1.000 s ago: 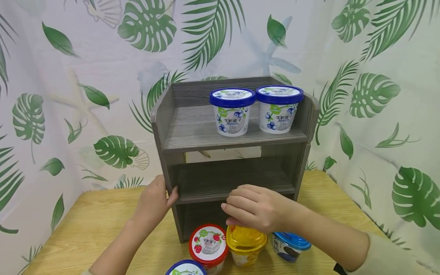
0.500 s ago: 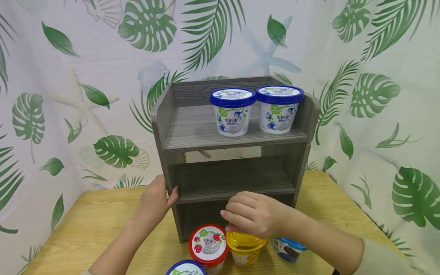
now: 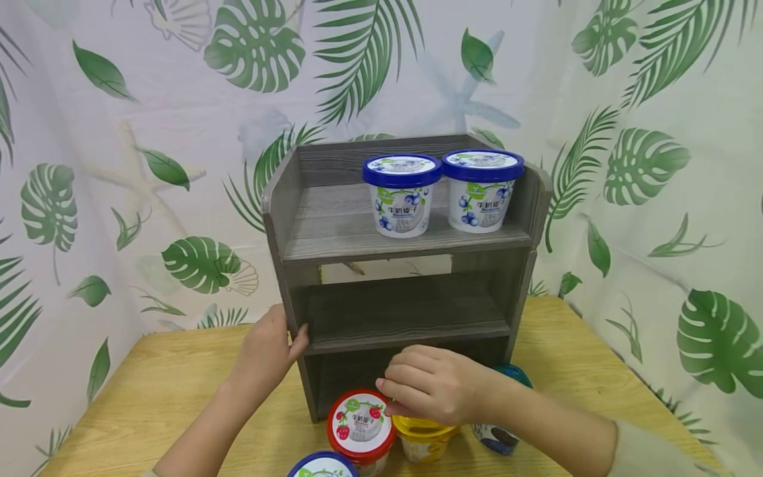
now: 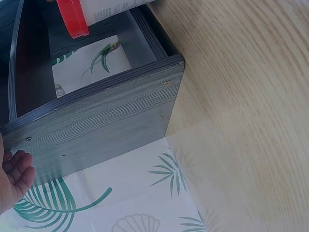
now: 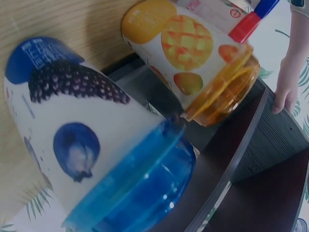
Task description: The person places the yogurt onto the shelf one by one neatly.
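Observation:
My left hand grips the left side panel of a grey wooden shelf unit, its thumb on the front edge. In the left wrist view, curled fingers lie by the panel's outer face. Over the yellow-lidded cup, my right hand hangs with loosely curled fingers. That hand is outside the right wrist view, where the mango-printed cup has no fingers on it. Beside it stands a blue-lidded cup printed with blackberries. Left of the yellow one is a red-lidded strawberry cup.
Two blueberry cups with dark blue lids stand on the top shelf. Another dark blue lid shows at the bottom edge. A teal lid appears beyond my right forearm. The wooden table meets a leaf-print backdrop.
My right hand has come down lower over the yellow lid. Its forearm has also dropped, so a teal lid shows beyond it. The left hand has kept its hold on the shelf unit.

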{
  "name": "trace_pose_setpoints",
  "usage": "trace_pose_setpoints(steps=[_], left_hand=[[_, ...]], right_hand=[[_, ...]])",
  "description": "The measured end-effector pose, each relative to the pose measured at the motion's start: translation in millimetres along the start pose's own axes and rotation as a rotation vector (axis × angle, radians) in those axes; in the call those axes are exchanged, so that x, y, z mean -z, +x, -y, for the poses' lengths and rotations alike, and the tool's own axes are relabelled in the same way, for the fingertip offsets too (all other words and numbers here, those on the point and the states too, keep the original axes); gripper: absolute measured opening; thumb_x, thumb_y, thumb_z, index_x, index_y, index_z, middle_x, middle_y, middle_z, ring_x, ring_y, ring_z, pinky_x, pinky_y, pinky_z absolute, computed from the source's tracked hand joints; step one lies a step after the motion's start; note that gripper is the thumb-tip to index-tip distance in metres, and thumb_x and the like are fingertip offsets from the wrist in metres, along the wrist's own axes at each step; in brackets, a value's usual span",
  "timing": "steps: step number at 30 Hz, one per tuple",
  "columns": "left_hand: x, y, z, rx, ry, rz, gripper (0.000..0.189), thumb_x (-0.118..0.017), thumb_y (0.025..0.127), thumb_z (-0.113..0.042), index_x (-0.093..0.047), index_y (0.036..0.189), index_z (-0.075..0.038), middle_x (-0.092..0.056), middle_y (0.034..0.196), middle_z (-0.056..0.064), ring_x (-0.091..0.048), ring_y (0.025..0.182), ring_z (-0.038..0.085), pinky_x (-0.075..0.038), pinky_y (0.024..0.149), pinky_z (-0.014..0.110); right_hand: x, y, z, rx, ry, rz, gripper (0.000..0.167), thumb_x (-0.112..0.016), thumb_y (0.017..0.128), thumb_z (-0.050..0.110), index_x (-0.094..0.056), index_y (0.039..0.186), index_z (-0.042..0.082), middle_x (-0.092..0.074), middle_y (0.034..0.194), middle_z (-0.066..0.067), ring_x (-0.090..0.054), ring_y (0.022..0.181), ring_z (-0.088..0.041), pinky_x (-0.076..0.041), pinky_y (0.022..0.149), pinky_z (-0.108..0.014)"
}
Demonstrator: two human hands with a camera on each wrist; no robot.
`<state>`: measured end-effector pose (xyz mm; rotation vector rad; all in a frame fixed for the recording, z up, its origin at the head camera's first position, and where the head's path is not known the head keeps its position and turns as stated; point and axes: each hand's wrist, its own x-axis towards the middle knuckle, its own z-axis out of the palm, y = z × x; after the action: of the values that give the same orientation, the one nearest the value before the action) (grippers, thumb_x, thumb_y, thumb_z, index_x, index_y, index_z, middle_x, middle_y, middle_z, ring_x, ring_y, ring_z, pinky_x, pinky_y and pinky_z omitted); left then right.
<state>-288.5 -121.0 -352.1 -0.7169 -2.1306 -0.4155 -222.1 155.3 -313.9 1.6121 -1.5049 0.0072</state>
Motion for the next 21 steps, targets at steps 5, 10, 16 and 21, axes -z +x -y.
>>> trace_pose_setpoints(steps=[5,10,16,21], left_hand=[[-0.6,-0.6,0.3,0.010,0.008,0.008,0.029,-0.070,0.077,-0.010,-0.051,0.093,0.004,-0.052,0.070,0.010,-0.053,0.057,0.021,-0.047,0.054,0.035],[-1.6,-0.3,0.7,0.018,0.003,0.021,0.028,-0.070,0.077,-0.011,-0.051,0.092,0.004,-0.052,0.069,0.009,-0.053,0.057,0.021,-0.047,0.054,0.035],[-1.9,-0.6,1.4,0.012,0.006,0.024,0.027,-0.070,0.077,-0.011,-0.051,0.090,0.003,-0.051,0.067,0.008,-0.052,0.056,0.021,-0.046,0.052,0.035],[0.1,0.0,1.5,0.010,0.019,0.029,0.026,-0.070,0.077,-0.013,-0.051,0.086,0.002,-0.049,0.065,0.007,-0.049,0.053,0.020,-0.044,0.050,0.034]], right_hand=[[-5,-2.0,6,-0.019,0.020,0.033,0.025,-0.066,0.088,0.030,-0.068,0.098,0.008,-0.068,0.088,0.000,-0.063,0.083,-0.012,-0.050,0.085,-0.023],[-9,-3.7,11,-0.034,0.044,0.058,0.024,-0.065,0.088,0.030,-0.067,0.098,0.008,-0.067,0.089,0.001,-0.063,0.084,-0.012,-0.049,0.086,-0.022],[-15,-5.3,15,-0.009,0.053,0.080,0.025,-0.065,0.088,0.030,-0.067,0.099,0.008,-0.067,0.092,0.000,-0.062,0.087,-0.012,-0.048,0.088,-0.023],[-19,-4.3,21,0.022,0.054,0.081,0.024,-0.059,0.092,0.029,-0.067,0.098,0.008,-0.067,0.092,0.000,-0.063,0.087,-0.011,-0.048,0.088,-0.023]])
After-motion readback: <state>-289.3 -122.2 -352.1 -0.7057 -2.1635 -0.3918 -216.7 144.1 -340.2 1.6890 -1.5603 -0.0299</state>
